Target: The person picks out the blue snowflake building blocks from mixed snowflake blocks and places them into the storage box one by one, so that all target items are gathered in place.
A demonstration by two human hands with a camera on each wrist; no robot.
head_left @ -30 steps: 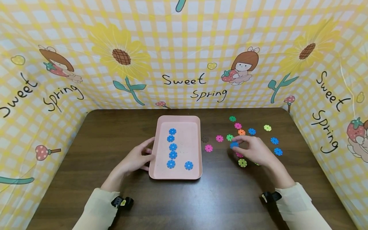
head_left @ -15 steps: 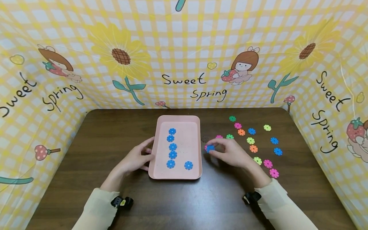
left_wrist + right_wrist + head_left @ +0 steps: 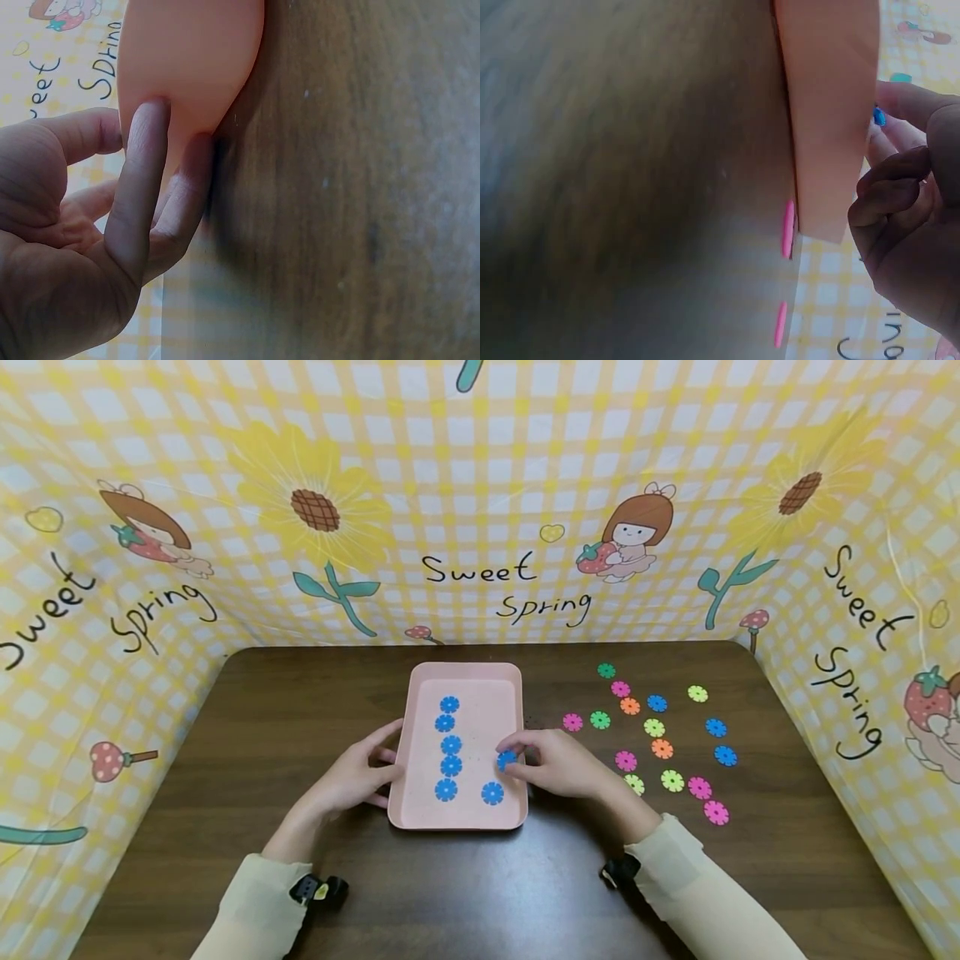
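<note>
Your right hand pinches a blue disc over the right side of the pink tray, your left hand rests relaxed against its left side, "Sweet Spring" lettering repeats across the checked cloth.

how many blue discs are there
10: five blue discs in a column in the pink tray, one in its near-right part, one pinched by the right hand, three on the table to the right; others may be hidden.
</note>
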